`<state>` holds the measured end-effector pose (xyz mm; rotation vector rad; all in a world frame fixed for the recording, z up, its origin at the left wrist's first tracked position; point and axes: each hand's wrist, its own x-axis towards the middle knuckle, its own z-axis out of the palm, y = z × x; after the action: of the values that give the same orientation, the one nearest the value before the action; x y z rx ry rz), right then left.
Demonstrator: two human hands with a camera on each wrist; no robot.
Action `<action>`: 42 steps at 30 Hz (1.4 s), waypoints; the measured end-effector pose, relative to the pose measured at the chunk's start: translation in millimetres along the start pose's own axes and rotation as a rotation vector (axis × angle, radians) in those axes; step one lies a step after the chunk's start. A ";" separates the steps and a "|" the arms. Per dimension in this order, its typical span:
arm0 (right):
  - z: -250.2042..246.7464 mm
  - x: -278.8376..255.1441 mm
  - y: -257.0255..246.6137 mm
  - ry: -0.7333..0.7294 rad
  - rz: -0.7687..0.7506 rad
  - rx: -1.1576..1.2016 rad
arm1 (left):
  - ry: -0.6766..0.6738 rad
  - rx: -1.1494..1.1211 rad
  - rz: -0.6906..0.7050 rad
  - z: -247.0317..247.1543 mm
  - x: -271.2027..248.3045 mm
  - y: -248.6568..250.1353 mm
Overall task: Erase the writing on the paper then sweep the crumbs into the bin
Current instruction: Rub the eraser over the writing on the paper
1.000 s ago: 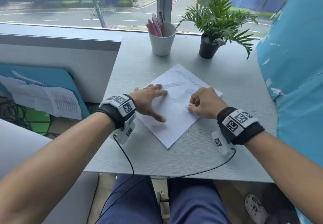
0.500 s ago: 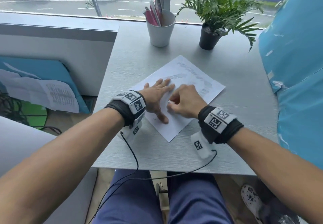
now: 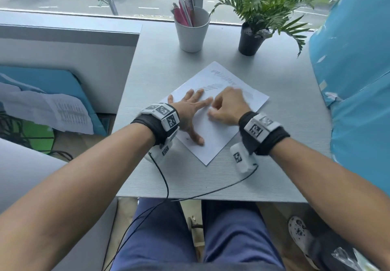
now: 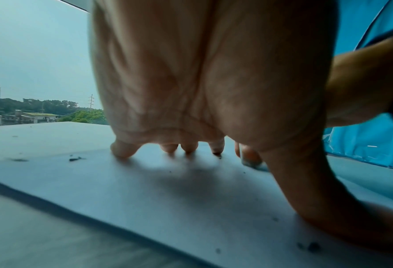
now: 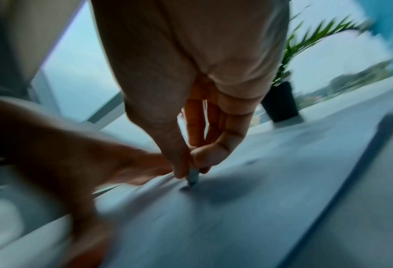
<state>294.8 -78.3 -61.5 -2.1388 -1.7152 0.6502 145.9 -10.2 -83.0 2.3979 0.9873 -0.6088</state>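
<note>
1. Since a second ago, the right hand (image 3: 226, 107) has slid leftward across the paper (image 3: 213, 135) until it sits just beside the left hand (image 3: 190, 112); the left hand has kept its place, and the head view has tipped a little lower.
2. Materials: the paper is a thin, flat white sheet, laid cornerwise on the grey desk (image 3: 211, 177), whose surface has a fine linear grain. Faint grey writing (image 3: 219, 73) shows near the sheet's far corner. Small dark crumbs (image 4: 74, 159) lie scattered on the paper.
3. Left hand: fingers straight and spread, tips and thumb pressing flat on the sheet, palm arched above it in the left wrist view.
4. Right hand: fingers curled, thumb and forefinger pinching a small pale eraser (image 5: 193, 176) whose tip touches the paper. The right wrist view is blurred, so the eraser's exact shape cannot be told.
5. Both wrists carry black bands with white tagged blocks, and thin black cables trail over the near desk edge.
6. Containers: a white tapered cup (image 3: 192, 32) at the far edge holds pink and dark pens; beside it a black pot (image 3: 250, 42) holds a green leafy plant.
</note>
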 end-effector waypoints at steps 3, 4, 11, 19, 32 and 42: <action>17.7 -26.0 -19.5 -0.202 -0.145 -0.016 | 0.003 0.011 0.001 1.4 2.9 -0.3; 9.7 -19.1 -12.2 -0.183 -0.111 -0.003 | 0.004 0.001 0.005 1.9 1.9 -0.7; 4.6 -11.0 -3.8 -0.092 -0.099 -0.039 | 0.007 -0.009 0.009 1.1 0.1 0.1; -31.7 18.3 40.1 0.049 0.094 -0.028 | 0.015 -0.024 0.029 0.9 -3.2 -0.5; -28.2 21.4 49.9 0.013 0.077 0.000 | 0.148 -0.114 0.182 -13.0 39.0 18.7; -13.9 5.9 27.1 -0.092 -0.092 0.011 | 0.063 0.017 0.156 -17.5 49.1 15.6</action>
<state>325.7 -78.2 -64.6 -2.0378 -1.8415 0.7414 192.7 15.8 -92.7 2.4942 0.8131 -0.4900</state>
